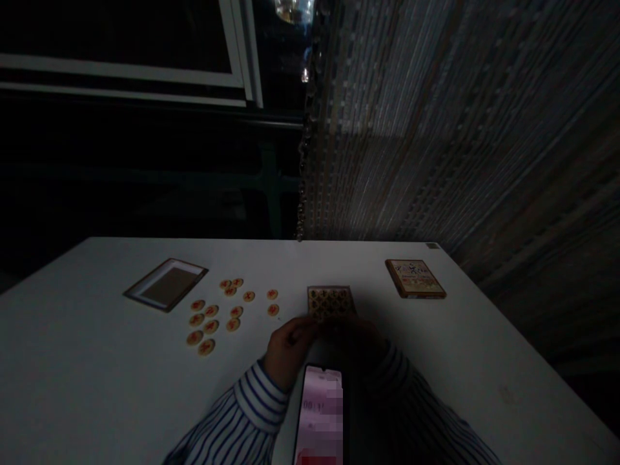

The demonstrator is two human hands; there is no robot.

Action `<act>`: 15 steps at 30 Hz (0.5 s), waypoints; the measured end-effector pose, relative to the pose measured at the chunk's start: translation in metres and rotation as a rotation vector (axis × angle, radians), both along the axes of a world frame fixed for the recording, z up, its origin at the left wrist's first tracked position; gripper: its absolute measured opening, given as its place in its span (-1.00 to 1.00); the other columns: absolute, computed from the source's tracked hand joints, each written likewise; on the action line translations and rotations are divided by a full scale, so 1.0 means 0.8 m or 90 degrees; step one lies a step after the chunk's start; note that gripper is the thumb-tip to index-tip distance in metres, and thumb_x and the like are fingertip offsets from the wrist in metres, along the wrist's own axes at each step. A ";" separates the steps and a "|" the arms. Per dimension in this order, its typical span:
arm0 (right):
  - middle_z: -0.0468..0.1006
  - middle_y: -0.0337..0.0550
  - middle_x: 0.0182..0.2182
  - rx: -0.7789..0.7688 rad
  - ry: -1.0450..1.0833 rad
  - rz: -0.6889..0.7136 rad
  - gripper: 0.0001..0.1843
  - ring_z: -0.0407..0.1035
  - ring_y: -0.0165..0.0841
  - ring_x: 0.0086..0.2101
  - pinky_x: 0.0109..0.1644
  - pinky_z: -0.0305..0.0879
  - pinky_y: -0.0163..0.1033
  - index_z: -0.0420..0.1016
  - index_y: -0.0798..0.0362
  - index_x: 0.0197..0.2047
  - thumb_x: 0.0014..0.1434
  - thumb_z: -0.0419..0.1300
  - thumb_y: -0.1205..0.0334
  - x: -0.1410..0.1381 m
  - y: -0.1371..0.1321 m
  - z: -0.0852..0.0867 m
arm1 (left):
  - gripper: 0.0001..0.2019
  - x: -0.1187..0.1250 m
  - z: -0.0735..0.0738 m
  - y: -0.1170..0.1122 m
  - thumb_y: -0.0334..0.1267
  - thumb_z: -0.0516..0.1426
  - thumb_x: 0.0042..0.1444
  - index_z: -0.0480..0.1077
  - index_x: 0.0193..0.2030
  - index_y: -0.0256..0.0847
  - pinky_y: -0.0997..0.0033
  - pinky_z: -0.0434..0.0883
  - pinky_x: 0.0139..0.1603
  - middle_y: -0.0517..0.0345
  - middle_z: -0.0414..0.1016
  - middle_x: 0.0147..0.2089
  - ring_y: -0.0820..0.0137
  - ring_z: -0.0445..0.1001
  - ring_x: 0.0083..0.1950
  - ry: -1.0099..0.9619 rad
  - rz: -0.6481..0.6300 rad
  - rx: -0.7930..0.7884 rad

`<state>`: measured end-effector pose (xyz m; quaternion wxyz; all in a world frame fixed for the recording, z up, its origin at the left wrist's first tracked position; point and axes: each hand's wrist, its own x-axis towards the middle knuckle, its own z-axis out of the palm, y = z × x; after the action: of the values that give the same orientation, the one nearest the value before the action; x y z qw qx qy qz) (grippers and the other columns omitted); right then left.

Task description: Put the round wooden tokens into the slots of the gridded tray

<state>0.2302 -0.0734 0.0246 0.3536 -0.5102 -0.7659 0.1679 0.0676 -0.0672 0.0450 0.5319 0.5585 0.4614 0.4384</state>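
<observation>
A small box (352, 298) lies on the table in front of me, filled with rows of round Chinese chess pieces (331, 299) with dark markings. My left hand (289, 349) is at its near left corner, fingers curled and pressed together; what they pinch, if anything, is hidden. My right hand (363, 337) lies in deep shadow at the near right side of the box, and its fingers are hard to make out. To the left, several loose Chinese chess pieces (210, 327) with red characters lie scattered face up.
An open, shallow box part (140, 294) sits at the back left of the white table (121, 381). A closed box with a printed cover (417, 279) lies at the back right. Between my forearms is a lit phone (317, 413). A bead curtain (378, 129) hangs behind the table.
</observation>
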 end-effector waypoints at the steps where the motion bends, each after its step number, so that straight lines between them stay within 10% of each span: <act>1: 0.54 -0.18 -0.35 0.001 -0.016 0.000 -0.79 0.42 -0.34 -0.35 -0.29 0.37 -0.25 0.45 -0.03 -0.25 0.07 0.04 0.25 0.000 0.000 0.000 | -0.81 0.000 0.000 0.000 -0.22 0.14 -0.13 0.43 -0.35 -0.25 0.50 0.41 -0.29 0.11 0.53 -0.37 0.41 0.48 -0.33 0.005 -0.002 0.006; 15: 0.53 -0.12 -0.33 0.118 0.034 0.119 -0.75 0.41 -0.38 -0.30 -0.23 0.38 -0.27 0.42 0.07 -0.22 0.13 -0.05 0.25 0.003 0.000 0.008 | -0.78 -0.002 -0.001 0.000 -0.21 0.13 -0.13 0.44 -0.33 -0.25 0.42 0.40 -0.20 0.08 0.53 -0.32 0.36 0.47 -0.26 0.013 -0.005 -0.001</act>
<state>0.2323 -0.0730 0.0307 0.4024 -0.3969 -0.8127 0.1420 0.0662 -0.0669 0.0441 0.5293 0.5645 0.4649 0.4303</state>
